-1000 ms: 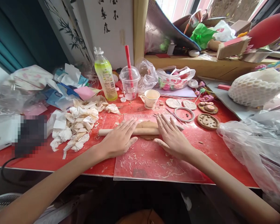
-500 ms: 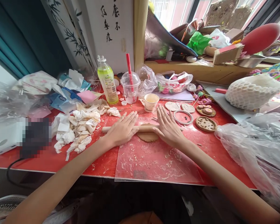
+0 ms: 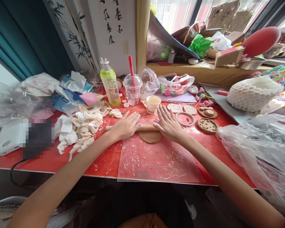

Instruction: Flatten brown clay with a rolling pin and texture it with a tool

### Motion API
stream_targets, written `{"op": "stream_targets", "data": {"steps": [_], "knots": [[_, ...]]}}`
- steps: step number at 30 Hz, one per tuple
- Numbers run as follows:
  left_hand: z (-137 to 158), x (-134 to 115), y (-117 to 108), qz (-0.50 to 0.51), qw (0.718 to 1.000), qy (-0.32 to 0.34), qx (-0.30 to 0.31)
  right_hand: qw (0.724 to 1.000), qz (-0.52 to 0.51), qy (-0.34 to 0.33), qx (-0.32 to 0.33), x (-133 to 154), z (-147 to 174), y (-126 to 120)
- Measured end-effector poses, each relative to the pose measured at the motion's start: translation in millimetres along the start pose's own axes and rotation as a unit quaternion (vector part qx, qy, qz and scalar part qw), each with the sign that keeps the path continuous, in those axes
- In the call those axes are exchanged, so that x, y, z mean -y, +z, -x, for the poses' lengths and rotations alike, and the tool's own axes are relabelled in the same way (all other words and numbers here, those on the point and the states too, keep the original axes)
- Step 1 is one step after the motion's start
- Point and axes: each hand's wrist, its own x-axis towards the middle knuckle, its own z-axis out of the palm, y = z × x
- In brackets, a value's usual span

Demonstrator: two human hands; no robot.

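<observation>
A pale wooden rolling pin lies crosswise over a flat round slab of brown clay. Flat on the pin's left part rests my left hand, fingers stretched out and pointing away from me. My right hand lies the same way on its right part, fingers extended, covering most of that end. Under the clay is a clear plastic sheet strewn with clay crumbs. Just beyond the hands stands a paper cup with pale liquid. A ring lies right of my right hand.
Crumpled tissues and a white device spread over the left. A green drink bottle and a plastic cup with red straw stand behind. Decorated clay discs and a clear plastic bag lie at right.
Both hands have pushed the rolling pin slightly away from me, so more of the clay's near part shows. The whole view has also shifted a little.
</observation>
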Motion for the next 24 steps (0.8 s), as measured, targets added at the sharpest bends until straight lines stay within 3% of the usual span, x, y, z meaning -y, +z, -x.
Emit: {"op": "stream_targets", "data": {"steps": [3,5,11,14,16,20,24], "knots": [[-13,7,0,-0.015,1.0,-0.01,-0.009,0.999,0.0,0.029,-0.02,-4,-13,5],[-5,0,-1,-0.013,1.0,-0.01,-0.017,0.999,-0.004,0.018,-0.037,-1,-5,3],[64,-46,-9,0.004,1.0,0.022,-0.008,0.998,-0.029,-0.053,0.001,24,71,-20],[81,-55,-12,0.012,0.999,0.052,0.013,0.996,-0.031,-0.084,0.013,29,92,-27],[74,-52,-11,0.018,0.999,0.043,0.026,0.996,-0.034,-0.08,0.015,26,86,-25],[33,-30,-8,0.015,1.0,-0.018,0.013,0.999,-0.037,-0.025,0.017,12,42,-14],[5,-14,-8,0.018,0.999,-0.02,0.026,0.999,-0.031,0.006,0.019,5,13,-10]]}}
